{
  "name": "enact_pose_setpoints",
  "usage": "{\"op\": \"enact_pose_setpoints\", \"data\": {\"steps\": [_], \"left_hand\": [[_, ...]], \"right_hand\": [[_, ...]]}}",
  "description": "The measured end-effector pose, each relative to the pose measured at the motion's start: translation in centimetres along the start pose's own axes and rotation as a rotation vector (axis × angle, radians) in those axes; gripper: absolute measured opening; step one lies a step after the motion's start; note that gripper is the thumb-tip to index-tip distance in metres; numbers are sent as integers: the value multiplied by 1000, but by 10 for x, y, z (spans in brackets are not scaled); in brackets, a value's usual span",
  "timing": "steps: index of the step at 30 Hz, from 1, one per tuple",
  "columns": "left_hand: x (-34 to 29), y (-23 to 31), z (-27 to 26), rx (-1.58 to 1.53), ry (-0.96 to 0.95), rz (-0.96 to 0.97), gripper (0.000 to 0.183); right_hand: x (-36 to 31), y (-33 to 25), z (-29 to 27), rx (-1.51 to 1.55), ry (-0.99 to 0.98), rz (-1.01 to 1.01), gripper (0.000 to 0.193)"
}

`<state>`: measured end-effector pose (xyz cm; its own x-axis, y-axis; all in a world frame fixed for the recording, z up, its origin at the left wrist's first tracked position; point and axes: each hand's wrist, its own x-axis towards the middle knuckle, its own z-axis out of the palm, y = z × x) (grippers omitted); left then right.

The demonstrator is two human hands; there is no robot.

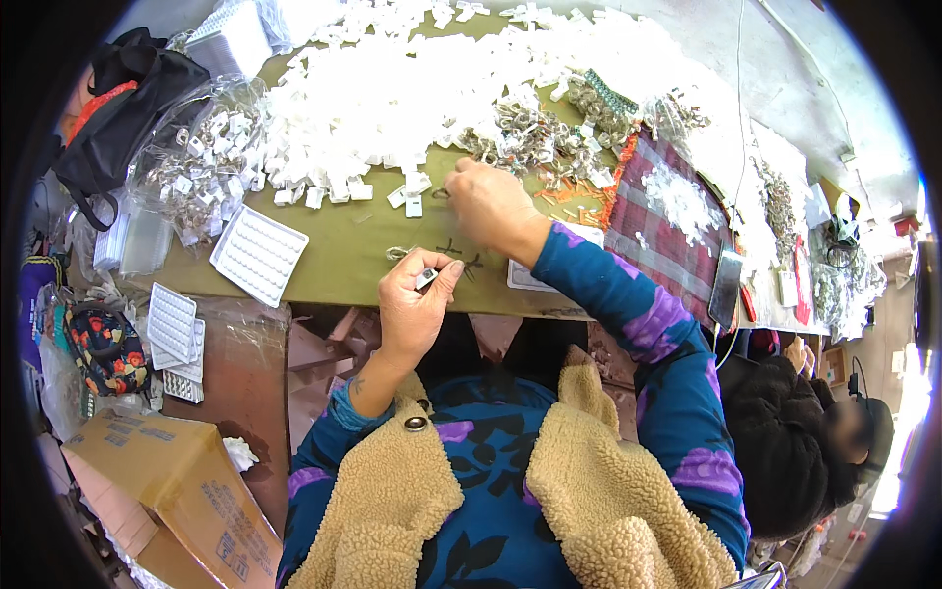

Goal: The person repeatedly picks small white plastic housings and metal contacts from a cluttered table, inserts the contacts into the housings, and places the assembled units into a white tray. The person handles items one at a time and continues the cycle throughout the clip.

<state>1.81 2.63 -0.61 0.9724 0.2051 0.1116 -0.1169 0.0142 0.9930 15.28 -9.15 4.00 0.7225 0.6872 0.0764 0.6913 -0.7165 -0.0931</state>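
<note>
My left hand (412,299) is raised near the table's front edge, thumb and fingers pinching a small white plastic part (426,279) with a dark opening in its end. A small metal clip (397,253) lies just beyond these fingers. My right hand (491,204) hovers over the middle of the olive table (343,245), its fingers curled down and slightly blurred. Next to its fingertips is a small dark metal loop (442,193); whether they grip it is hidden. Several loose white parts (412,201) lie just left of that hand.
A large heap of white parts (363,108) covers the far table, with metal pieces (530,128) at its right. White dimpled trays (260,255) lie left. A plaid cloth (657,226) and phone (726,287) are right. A cardboard box (177,491) stands lower left; another person (790,442) sits right.
</note>
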Motion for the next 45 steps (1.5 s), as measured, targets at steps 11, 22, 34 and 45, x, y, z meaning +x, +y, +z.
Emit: {"op": "enact_pose_setpoints", "data": {"steps": [11,22,34,45], "left_hand": [[15,7,-8,-568,-137,-370,24],[27,-3,-4,-859,-223,-558,25],[26,0,-2,-906,-236,-547,27],[5,10,-11,-981,-435,-631,26]], "right_hand": [[-37,10,-40,539,467,36,16],[-21,32,-38,537,517,111,12],[-28,32,-40,446,487,7,8],[-121,-44,-14,535,544,-196,26]]}}
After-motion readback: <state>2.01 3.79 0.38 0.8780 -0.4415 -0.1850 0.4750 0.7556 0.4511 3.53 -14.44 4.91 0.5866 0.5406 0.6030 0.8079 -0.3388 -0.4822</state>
